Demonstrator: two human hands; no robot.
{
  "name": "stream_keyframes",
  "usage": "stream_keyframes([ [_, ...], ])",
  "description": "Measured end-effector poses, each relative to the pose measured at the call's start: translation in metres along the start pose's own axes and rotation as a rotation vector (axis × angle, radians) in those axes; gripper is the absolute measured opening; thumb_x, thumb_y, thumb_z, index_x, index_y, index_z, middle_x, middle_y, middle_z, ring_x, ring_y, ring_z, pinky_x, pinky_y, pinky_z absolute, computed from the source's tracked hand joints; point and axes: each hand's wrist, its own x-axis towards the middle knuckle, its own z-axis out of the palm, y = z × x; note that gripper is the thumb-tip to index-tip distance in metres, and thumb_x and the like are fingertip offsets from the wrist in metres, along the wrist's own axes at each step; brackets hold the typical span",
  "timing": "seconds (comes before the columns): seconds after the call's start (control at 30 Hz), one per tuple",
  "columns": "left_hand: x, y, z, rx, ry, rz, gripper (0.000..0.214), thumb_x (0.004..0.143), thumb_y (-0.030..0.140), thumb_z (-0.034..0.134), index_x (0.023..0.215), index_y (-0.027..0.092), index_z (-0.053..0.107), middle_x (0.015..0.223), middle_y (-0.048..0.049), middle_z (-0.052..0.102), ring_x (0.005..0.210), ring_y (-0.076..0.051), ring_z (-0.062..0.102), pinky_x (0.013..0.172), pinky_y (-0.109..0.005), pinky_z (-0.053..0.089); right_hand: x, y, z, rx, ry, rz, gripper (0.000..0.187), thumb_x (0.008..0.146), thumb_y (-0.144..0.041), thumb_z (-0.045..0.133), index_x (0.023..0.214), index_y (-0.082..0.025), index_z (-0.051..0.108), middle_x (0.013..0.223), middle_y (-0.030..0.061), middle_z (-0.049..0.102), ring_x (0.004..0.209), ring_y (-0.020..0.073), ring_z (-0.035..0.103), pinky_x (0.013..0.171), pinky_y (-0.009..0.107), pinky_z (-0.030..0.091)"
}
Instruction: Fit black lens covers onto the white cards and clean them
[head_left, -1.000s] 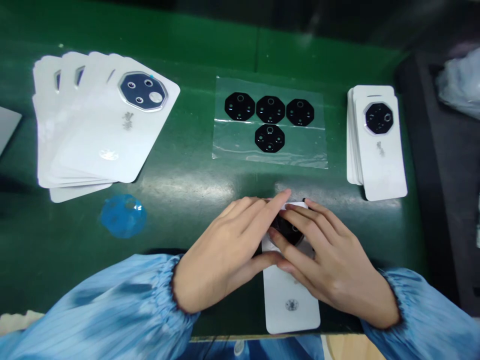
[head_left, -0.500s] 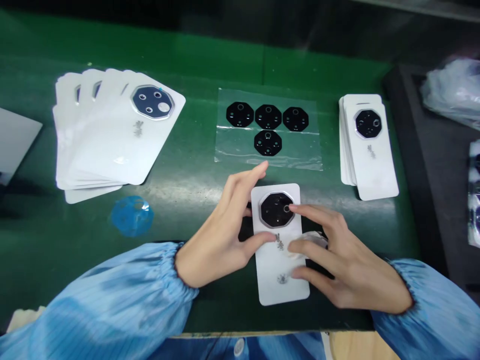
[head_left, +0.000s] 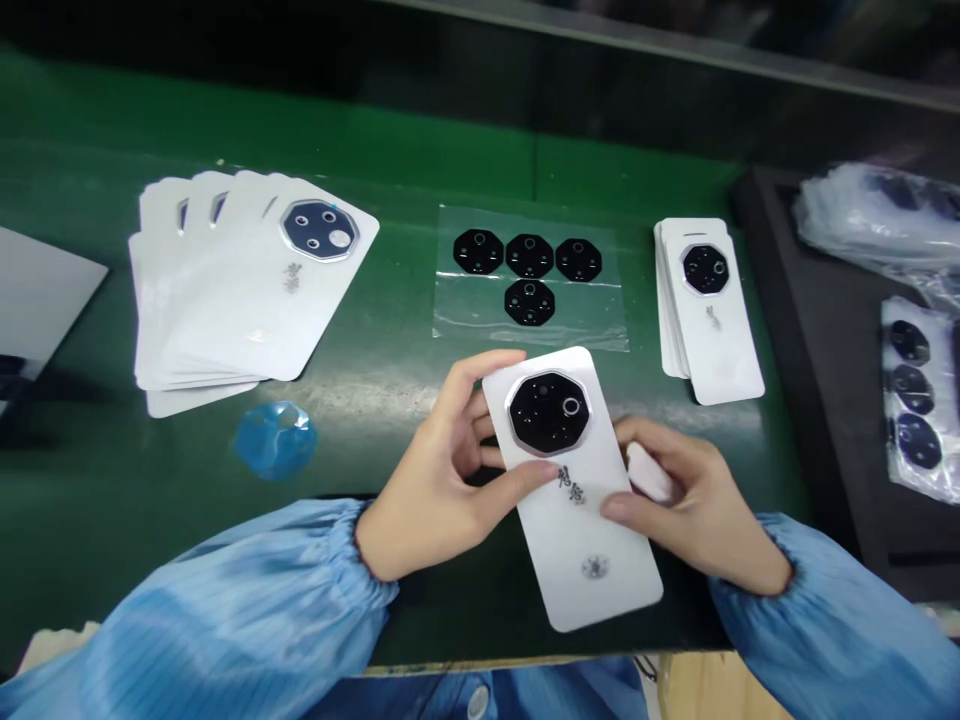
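Observation:
Between my hands, a white phone back cover [head_left: 592, 540] is tilted, its top leaning left. A black octagonal camera lens plate [head_left: 549, 412] sits inside the silver ring near its top. My left hand [head_left: 450, 470] grips the cover's left side, thumb on the front and fingers behind. On the right side, my right hand [head_left: 694, 500] pinches the cover with its thumb on the face. A white wad [head_left: 649, 474], perhaps cloth, is tucked in that same hand. Beyond them, several black lens plates [head_left: 529, 302] lie on a clear film sheet [head_left: 465, 315].
Fanned white covers [head_left: 232, 310] lie at left, near a blue film disc [head_left: 276, 440]. At right stands a smaller stack of covers [head_left: 724, 350] with lens plates. A black tray [head_left: 810, 400] beside it holds bagged lens plates [head_left: 915, 400]. A white sheet [head_left: 37, 290] is at far left.
My right fingers have left the lens plate and now grip the cover's right edge. The cover has turned, its lower end swinging right, and appears larger. The view has shifted slightly.

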Motion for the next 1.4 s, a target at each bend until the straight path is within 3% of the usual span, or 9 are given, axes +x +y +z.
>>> stream_keyframes([
  [0.07,-0.002,-0.002,0.002,0.096,0.062,0.030,0.067,0.073,0.016,0.076,0.126,0.028,0.037,0.103,0.0000,0.063,0.086,-0.013,0.066,0.068,-0.021,0.061,-0.001,-0.002,0.010,-0.142,0.042,-0.059,0.015,0.077,-0.029,0.074,0.077,-0.020,0.062,0.065,-0.0043,0.061,0.054,0.0084,0.054,0.045,0.016,0.044],
  [0.23,-0.007,-0.001,0.001,0.467,0.302,0.186,0.061,0.064,0.030,0.084,0.115,0.027,0.051,0.101,0.0013,0.064,0.074,-0.010,0.065,0.055,-0.016,0.056,-0.003,-0.003,0.035,-0.285,0.132,-0.182,0.009,0.080,-0.027,0.071,0.080,-0.020,0.065,0.059,-0.0056,0.060,0.046,0.0078,0.049,0.041,0.018,0.041],
  [0.33,-0.007,0.006,-0.002,0.525,0.362,0.293,0.049,0.066,0.031,0.082,0.108,0.024,0.056,0.100,0.0012,0.065,0.069,-0.008,0.063,0.052,-0.013,0.054,-0.005,-0.004,0.046,-0.307,0.196,-0.219,0.011,0.080,-0.028,0.070,0.076,-0.020,0.064,0.061,-0.0047,0.063,0.045,0.0090,0.050,0.042,0.020,0.042],
  [0.5,-0.004,0.015,-0.005,0.522,0.422,0.341,0.024,0.075,0.028,0.076,0.094,0.021,0.063,0.075,0.0059,0.066,0.048,-0.002,0.053,0.039,-0.011,0.045,-0.008,-0.004,0.053,-0.248,0.179,-0.228,0.010,0.082,-0.027,0.069,0.089,-0.022,0.065,0.064,-0.0041,0.065,0.047,0.0114,0.055,0.042,0.022,0.044],
  [0.67,-0.005,0.016,-0.007,0.548,0.426,0.367,0.008,0.084,0.025,0.066,0.091,0.021,0.065,0.076,0.0046,0.068,0.047,-0.003,0.050,0.037,-0.015,0.040,-0.009,-0.003,0.052,-0.206,0.139,-0.226,0.009,0.081,-0.027,0.070,0.087,-0.023,0.064,0.064,-0.0041,0.065,0.048,0.0117,0.055,0.041,0.021,0.044],
  [0.9,-0.008,0.018,-0.006,0.622,0.430,0.408,0.008,0.090,0.022,0.058,0.092,0.024,0.066,0.065,0.0075,0.062,0.041,-0.003,0.036,0.035,-0.019,0.034,-0.009,-0.007,0.052,-0.151,0.107,-0.231,0.010,0.081,-0.025,0.070,0.088,-0.023,0.064,0.059,-0.0058,0.062,0.044,0.0099,0.052,0.039,0.019,0.043],
  [1.23,-0.009,0.018,-0.006,0.602,0.435,0.406,0.012,0.092,0.021,0.054,0.093,0.023,0.066,0.061,0.0076,0.060,0.039,-0.003,0.035,0.034,-0.020,0.032,-0.011,-0.006,0.050,-0.162,0.092,-0.215,0.010,0.081,-0.029,0.070,0.081,-0.022,0.063,0.053,-0.0047,0.058,0.040,0.0110,0.049,0.035,0.021,0.039],
  [1.4,-0.010,0.016,-0.006,0.620,0.464,0.421,0.013,0.092,0.023,0.055,0.095,0.024,0.068,0.059,0.0063,0.059,0.043,-0.005,0.043,0.037,-0.021,0.035,-0.012,-0.008,0.049,-0.173,0.097,-0.213,0.009,0.080,-0.028,0.070,0.081,-0.022,0.063,0.052,-0.0049,0.057,0.039,0.0109,0.048,0.034,0.021,0.040],
])
